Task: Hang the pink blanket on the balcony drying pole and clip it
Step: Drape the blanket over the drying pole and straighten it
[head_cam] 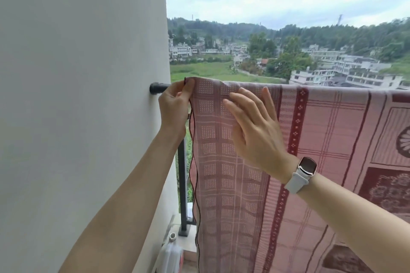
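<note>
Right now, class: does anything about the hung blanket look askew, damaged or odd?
One thing: a dark thread hangs loose and wavy down the pink blanket's left edge, below where the left hand pinches the corner. It looks like frayed edging. Otherwise the blanket drapes evenly over the pole.

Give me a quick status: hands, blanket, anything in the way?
Left hand pinching pink blanket edge near wall. Right hand flat on cloth. Blanket draped over pole; no clip seen. Nothing blocking.

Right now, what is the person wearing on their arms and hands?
Both forearms are bare, with no sleeves in view. The left hand wears nothing. Just below the right hand, the wrist carries a smartwatch with a dark rounded-square face, a rose-gold case and a white strap.
</note>
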### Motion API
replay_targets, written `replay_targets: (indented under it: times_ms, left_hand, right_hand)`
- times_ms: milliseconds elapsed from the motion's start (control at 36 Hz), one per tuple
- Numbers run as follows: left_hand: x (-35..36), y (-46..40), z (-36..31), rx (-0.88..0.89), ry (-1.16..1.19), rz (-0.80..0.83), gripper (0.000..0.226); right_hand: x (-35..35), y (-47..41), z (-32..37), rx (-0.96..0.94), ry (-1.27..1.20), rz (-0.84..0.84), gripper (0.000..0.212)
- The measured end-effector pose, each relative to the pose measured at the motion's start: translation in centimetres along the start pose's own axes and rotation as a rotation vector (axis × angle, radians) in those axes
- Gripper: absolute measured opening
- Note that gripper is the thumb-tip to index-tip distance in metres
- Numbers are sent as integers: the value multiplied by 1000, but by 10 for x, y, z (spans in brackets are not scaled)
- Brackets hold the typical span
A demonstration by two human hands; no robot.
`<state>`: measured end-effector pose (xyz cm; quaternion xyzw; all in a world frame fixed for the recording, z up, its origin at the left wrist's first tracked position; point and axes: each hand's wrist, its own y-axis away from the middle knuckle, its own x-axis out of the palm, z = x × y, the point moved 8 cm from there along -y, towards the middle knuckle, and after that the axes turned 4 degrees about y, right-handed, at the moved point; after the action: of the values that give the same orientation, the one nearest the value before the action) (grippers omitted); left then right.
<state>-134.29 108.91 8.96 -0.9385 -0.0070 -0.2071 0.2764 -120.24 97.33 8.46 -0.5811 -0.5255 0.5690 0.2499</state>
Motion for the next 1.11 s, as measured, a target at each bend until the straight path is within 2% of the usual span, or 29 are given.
replay_targets:
  times_ms: [111,222,278,361,417,444,500,583,639,694,778,889,972,1056,1111]
  left_hand:
    - [-2,-16,-9,-9,22,-55,23]
    - [-11,-26,-10,-17,12,-121,25]
    - [-12,-24,1,-54,15,-29,23]
    - [-3,-3,18,-132,39,254,29]
    - [-3,13,31,-175,-33,327,31]
    - [-6,20,34,-174,-82,291,27]
    - [-20,25,37,-148,-129,115,17]
    - [-41,30,34,-85,-191,-128,13]
    - [-45,38,26,-23,-257,-205,11]
    - [-43,51,18,54,-332,-247,11]
    - [-36,72,12,156,-418,-237,23]
    - [-35,91,47,-10,-422,-120,30]
    - [-52,100,63,-61,-474,-184,12]
    - [-65,99,59,-46,-472,-264,6]
    - [-65,96,54,-20,-515,-288,4]
  right_hand:
    - [-11,-14,-17,28,111,-12,36]
    - [-14,-16,-35,96,195,71,42]
    - [-12,-7,-38,90,230,100,44]
    - [-8,10,-36,53,257,128,49]
    - [-7,17,-32,49,242,124,49]
    - [-5,20,-29,46,224,130,49]
    - [5,29,-18,13,180,188,49]
    - [29,52,6,-118,57,362,47]
    - [37,67,18,-187,-70,460,46]
    - [30,71,20,-191,-149,448,44]
    - [5,61,1,-99,-127,256,37]
    - [-20,51,-28,18,13,86,34]
    - [-19,60,-33,34,62,142,38]
    - [-5,79,-26,-2,93,273,40]
    - [-6,87,-25,-20,89,290,41]
